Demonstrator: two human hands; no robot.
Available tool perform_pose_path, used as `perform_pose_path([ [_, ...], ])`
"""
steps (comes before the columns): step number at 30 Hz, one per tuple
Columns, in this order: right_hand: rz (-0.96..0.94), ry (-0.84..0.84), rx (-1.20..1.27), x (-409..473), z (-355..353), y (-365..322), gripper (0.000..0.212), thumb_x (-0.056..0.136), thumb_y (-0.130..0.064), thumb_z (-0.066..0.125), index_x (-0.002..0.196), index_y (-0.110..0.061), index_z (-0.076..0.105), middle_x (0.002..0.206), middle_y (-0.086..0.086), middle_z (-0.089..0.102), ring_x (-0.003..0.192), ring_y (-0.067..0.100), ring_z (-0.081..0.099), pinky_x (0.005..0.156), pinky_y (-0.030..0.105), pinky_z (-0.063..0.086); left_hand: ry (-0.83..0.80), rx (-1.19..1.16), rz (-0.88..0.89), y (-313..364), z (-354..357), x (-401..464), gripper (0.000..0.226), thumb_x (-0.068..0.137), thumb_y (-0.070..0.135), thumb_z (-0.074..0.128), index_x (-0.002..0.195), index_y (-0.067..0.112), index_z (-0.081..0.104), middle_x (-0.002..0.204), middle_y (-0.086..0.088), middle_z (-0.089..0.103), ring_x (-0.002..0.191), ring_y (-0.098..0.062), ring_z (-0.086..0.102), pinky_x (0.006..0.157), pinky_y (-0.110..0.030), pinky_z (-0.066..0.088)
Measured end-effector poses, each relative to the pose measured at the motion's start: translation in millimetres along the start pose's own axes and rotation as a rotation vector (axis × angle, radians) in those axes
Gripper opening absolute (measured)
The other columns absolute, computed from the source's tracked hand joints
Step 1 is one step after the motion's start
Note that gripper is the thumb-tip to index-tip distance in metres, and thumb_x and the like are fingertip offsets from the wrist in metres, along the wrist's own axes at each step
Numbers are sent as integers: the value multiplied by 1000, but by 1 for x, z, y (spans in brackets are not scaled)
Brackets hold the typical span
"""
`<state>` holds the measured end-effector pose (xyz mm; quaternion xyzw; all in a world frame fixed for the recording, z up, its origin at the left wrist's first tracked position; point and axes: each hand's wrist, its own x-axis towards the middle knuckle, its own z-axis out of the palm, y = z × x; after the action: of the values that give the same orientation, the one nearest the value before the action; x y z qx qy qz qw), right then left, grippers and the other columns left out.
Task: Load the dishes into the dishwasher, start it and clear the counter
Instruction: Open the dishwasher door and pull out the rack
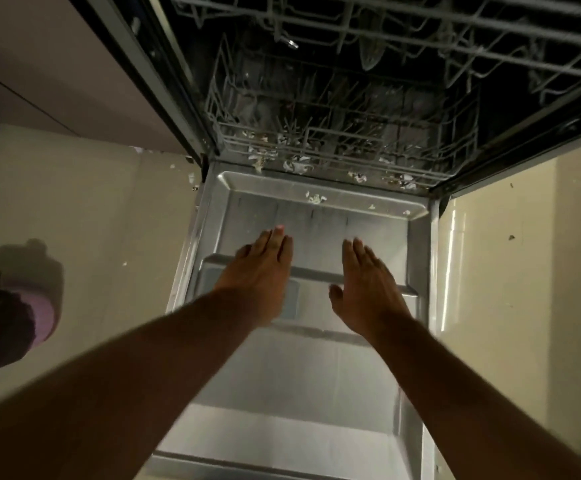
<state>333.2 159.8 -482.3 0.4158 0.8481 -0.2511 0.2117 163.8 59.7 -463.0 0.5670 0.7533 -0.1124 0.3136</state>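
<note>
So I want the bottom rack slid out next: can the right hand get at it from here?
Probably yes. The right hand is open over the lowered door, and nothing stands between it and the front edge of the bottom rack ahead.

Dim kitchen, glossy pale floor.
Beige floor reflects faint light; white scraps lie scattered on it. Cream cabinet front fills the upper left.
</note>
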Motion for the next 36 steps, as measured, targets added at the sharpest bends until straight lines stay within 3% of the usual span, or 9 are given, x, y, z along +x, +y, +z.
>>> perform_pose_path([
  [6, -78, 163, 6, 62, -69, -17, 86, 102, -26, 57, 165, -9, 1, 173, 13, -5, 160, 26, -1, 130, 40, 11, 47, -153, -63, 0, -54, 42, 98, 99, 30, 65, 165, 11, -5, 174, -10, -6, 162, -26, 1, 129, -47, 21],
  [11, -113, 229, -51, 92, -100, -17, 93, 98, -16, 60, 164, -9, -4, 172, 13, -11, 159, 27, -9, 131, 44, 9, 75, -85, -39, -16, -82, 57, 100, 98, 31, 67, 165, 9, -4, 174, -12, -2, 161, -28, 4, 128, -45, 22],
  [14, -91, 198, -33, 111, -114, -17, 96, 92, -4, 61, 165, -9, -2, 173, 12, -6, 160, 28, -6, 130, 47, 10, 80, -127, -43, -22, -95, 66, 100, 99, 31, 66, 165, 9, -4, 174, -11, -3, 161, -27, 1, 129, -46, 22],
  [18, -51, 132, -39, 125, -123, -15, 100, 88, -3, 66, 165, -12, 3, 173, 11, 5, 160, 30, 3, 129, 50, 16, 110, -168, -15, -18, -94, 72, 100, 98, 31, 67, 165, 9, -4, 175, -11, -3, 162, -26, 0, 128, -48, 24],
  [22, -36, 192, 96, 116, -119, -19, 88, 88, -2, 66, 163, -10, 20, 167, 11, 25, 155, 30, 20, 127, 40, 21, 194, -139, 50, -13, -94, 75, 100, 99, 30, 65, 166, 10, -8, 174, -9, -11, 162, -25, -3, 130, -45, 19],
  [26, -50, 163, 92, 86, -98, -21, 81, 90, -6, 64, 161, -8, 23, 164, 13, 28, 153, 32, 21, 128, 41, 19, 247, -131, 80, -4, -96, 74, 98, 100, 30, 62, 166, 10, -7, 174, -9, -10, 162, -24, -3, 131, -41, 13],
  [28, -60, 158, 116, 67, -85, -21, 75, 91, -4, 61, 159, -8, 28, 161, 14, 32, 151, 32, 25, 127, 40, 23, 222, -106, 96, 2, -90, 69, 97, 100, 30, 64, 166, 11, -5, 175, -10, -2, 162, -24, 4, 130, -41, 16],
  [31, -75, 173, 179, 34, -67, -19, 69, 91, 3, 54, 156, -9, 34, 155, 13, 41, 146, 30, 33, 123, 41, 32, 158, -136, 81, 12, -68, 49, 94, 98, 29, 67, 167, 13, 6, 170, -11, 24, 156, -28, 27, 125, -42, 30],
  [36, -115, 188, 166, -15, -34, -15, 68, 91, 5, 54, 155, -8, 37, 153, 11, 45, 147, 28, 35, 123, 35, 33, 208, -259, -21, 34, -19, 1, 80, 95, 24, 70, 162, 17, 26, 164, -5, 31, 153, -24, 29, 123, -40, 36],
])
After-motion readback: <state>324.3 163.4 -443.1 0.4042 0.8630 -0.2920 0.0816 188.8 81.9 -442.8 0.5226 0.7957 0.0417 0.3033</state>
